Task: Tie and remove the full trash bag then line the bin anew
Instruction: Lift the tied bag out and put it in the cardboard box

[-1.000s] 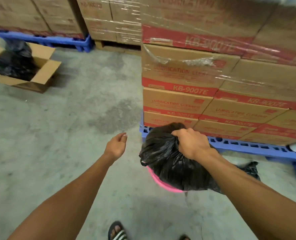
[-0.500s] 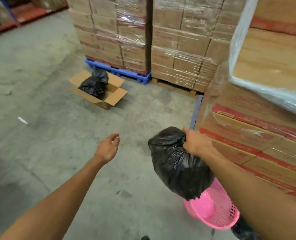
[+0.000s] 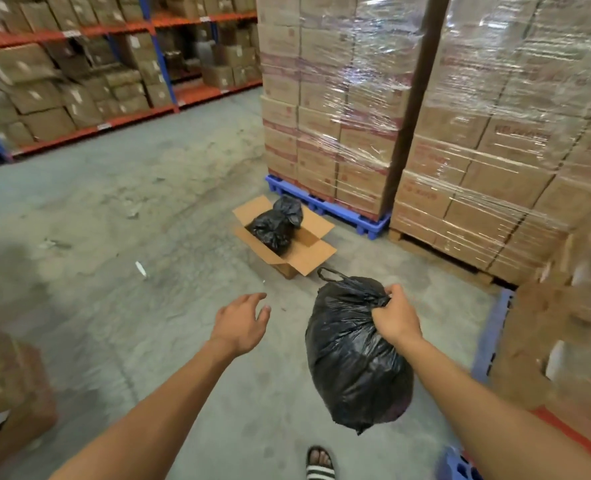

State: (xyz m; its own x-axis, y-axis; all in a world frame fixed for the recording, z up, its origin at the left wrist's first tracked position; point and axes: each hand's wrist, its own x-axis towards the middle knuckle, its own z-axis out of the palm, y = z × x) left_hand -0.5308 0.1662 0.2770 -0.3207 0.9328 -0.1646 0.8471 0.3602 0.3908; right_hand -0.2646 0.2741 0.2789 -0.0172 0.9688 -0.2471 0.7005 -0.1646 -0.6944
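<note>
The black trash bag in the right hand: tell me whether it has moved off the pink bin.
Yes. The trash bag hangs from the right hand over bare floor; the bin is out of view.

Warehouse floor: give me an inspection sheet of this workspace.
Surface: concrete floor, stained, small white scraps lying about.
Job's things: full black bag hangs off the floor, neck gathered; bin not in view.
Clutter: open box on the floor holds two more black bags.
Hands: right hand clenched on the bag's neck; left hand open, empty.
Cables: nothing seen.
Surroundings: wrapped carton stacks on a blue pallet; shelving behind.
</note>
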